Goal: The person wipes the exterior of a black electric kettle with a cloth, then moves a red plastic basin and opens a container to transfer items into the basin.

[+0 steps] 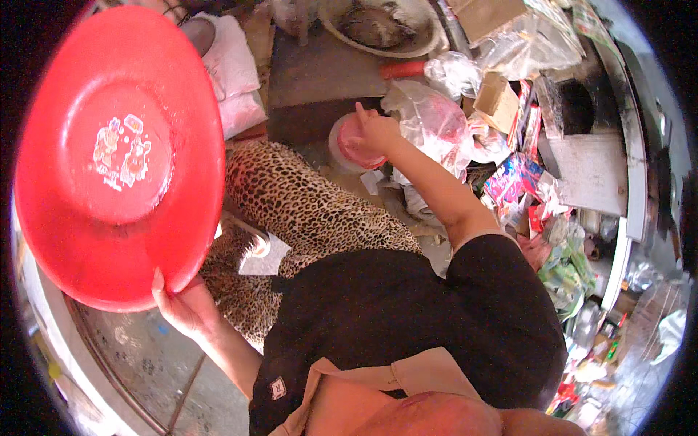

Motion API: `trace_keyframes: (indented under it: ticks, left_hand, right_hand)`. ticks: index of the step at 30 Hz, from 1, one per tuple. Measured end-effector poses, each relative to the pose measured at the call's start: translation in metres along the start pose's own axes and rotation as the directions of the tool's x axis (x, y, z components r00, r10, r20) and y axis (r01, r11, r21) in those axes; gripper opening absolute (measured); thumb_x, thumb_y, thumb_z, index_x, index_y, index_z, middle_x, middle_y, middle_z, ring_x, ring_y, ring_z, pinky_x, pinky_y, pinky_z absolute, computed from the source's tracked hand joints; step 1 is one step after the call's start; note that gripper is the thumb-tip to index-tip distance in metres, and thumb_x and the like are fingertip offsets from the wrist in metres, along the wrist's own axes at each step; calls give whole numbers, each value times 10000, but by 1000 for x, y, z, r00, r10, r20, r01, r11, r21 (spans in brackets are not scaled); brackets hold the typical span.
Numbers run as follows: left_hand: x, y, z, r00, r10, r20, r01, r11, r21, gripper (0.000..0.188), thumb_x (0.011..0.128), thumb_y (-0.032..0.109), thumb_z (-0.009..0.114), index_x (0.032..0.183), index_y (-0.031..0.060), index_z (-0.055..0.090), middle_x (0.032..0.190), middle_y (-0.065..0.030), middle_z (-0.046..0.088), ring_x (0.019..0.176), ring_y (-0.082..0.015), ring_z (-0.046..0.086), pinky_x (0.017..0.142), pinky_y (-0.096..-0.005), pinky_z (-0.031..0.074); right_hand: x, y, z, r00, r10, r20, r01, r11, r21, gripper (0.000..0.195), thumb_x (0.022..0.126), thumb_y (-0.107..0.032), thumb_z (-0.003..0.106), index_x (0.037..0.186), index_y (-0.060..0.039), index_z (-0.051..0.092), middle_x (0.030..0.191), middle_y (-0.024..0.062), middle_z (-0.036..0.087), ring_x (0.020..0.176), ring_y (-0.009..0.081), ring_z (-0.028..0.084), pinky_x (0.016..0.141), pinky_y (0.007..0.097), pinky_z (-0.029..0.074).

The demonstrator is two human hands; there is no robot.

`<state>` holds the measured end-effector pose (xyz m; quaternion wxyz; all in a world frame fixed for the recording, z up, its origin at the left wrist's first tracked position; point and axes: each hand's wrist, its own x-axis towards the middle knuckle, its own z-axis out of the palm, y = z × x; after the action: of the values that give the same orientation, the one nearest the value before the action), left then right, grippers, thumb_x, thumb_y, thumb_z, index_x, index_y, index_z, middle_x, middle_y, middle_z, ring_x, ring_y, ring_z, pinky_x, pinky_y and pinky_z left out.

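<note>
A large red plastic basin (pixel 202 240) with a printed picture on its bottom is held up at the left, its inside facing the camera. My left hand (pixel 185 305) grips its lower rim, thumb on the inner face. My right hand (pixel 373 131) reaches out at the upper middle, over a small round container (pixel 354 155) with a pink-red top. One finger points away from the others; whether the hand touches the container I cannot tell. Beside this hand lies a translucent plastic bag (pixel 436 120) with something pinkish in it.
A light basin (pixel 436 43) with dark contents stands at the top. Cardboard boxes (pixel 496 103), plastic bags and wrappers are heaped on the right. White cloth-like material (pixel 237 60) lies behind the red basin. A grey board (pixel 322 71) lies near the top middle.
</note>
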<state>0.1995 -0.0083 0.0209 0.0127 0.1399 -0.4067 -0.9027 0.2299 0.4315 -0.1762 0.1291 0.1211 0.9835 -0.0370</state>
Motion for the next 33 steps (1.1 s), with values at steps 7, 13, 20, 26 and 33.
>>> trace_keyframes:
  ticks: [7, 13, 20, 26, 33]
  left_hand:
    - [0, -3, -1, 998, -37, 43, 37, 999, -11, 668, 829, 65, 640, 1416, -6, 328, 1411, -167, 444, 1249, -311, 475, 1067, -519, 390]
    - [-3, -2, 0, 996, -55, 64, 58, 998, -39, 660, 835, 64, 637, 1407, -43, 325, 1406, -175, 447, 1241, -307, 480, 1063, -494, 401]
    - [-6, -5, 6, 996, -34, 88, 38, 998, -45, 563, 875, 72, 615, 1365, -74, 379, 1389, -188, 470, 1239, -312, 484, 1079, -454, 387]
    - [-10, -2, -1, 993, -50, 104, 56, 997, -56, 585, 861, 65, 623, 1372, -63, 370, 1386, -186, 472, 1237, -315, 486, 1069, -462, 397]
    - [-11, -3, -1, 994, -43, 98, 49, 997, -62, 588, 859, 57, 621, 1380, -46, 368, 1381, -186, 477, 1238, -317, 487, 1070, -479, 395]
  right_hand:
    - [-2, 13, 11, 951, 84, -297, -118, 988, -98, 842, 862, -541, 546, 1463, -20, 268, 1009, 163, 678, 897, 327, 675, 730, 448, 532]
    - [-25, -1, -10, 956, 244, 164, -270, 949, 162, 799, 872, -558, 525, 1423, -15, 326, 1054, 181, 668, 918, 329, 671, 729, 450, 532]
    - [-34, -5, 20, 937, 295, -187, -249, 940, 235, 766, 891, -576, 485, 1398, -18, 349, 1016, 194, 677, 901, 378, 663, 731, 479, 528]
    - [-17, 4, 4, 876, 472, 102, -469, 782, 412, 714, 914, -590, 434, 1358, -32, 404, 1092, 236, 649, 990, 403, 635, 803, 504, 508]
    - [-15, 32, 5, 942, 326, -77, -281, 894, 349, 723, 913, -584, 446, 1353, -12, 416, 1044, 243, 662, 982, 405, 639, 826, 494, 501]
